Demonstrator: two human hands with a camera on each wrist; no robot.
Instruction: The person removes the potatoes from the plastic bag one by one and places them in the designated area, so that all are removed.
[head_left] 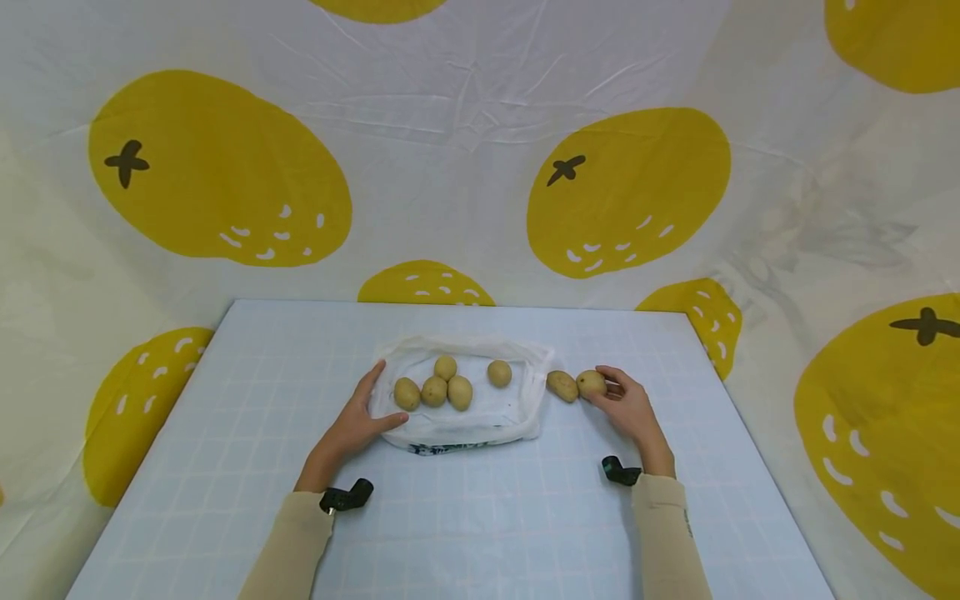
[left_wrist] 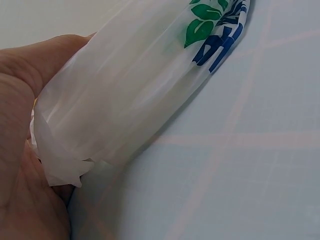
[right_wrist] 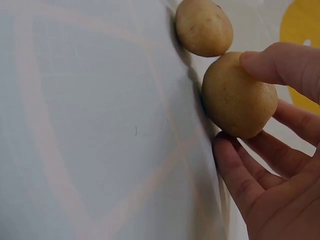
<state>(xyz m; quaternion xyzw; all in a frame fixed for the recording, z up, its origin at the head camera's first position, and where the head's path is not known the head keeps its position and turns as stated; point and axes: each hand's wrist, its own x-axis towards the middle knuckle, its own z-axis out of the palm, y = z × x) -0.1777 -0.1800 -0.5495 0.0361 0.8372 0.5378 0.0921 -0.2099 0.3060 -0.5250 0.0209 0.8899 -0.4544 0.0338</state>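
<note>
A white plastic bag (head_left: 465,432) lies spread on the table with its mouth wide, like a shallow tray. Inside it sit several potatoes (head_left: 434,391), most bunched at the left and one potato (head_left: 499,373) apart at the right. My left hand (head_left: 363,417) holds the bag's left end, thumb at the front rim and fingers along the side. To the right of the bag, my right hand (head_left: 624,405) pinches a potato (right_wrist: 240,95) between thumb and fingers, low over the table. Another potato (head_left: 562,386) lies between it and the bag, touching the held one.
The table (head_left: 480,517) wears a pale blue checked cover. Behind it and at both sides hangs a white cloth (head_left: 435,200) with big yellow fruit prints. Green and blue print marks the bag's front (left_wrist: 205,40).
</note>
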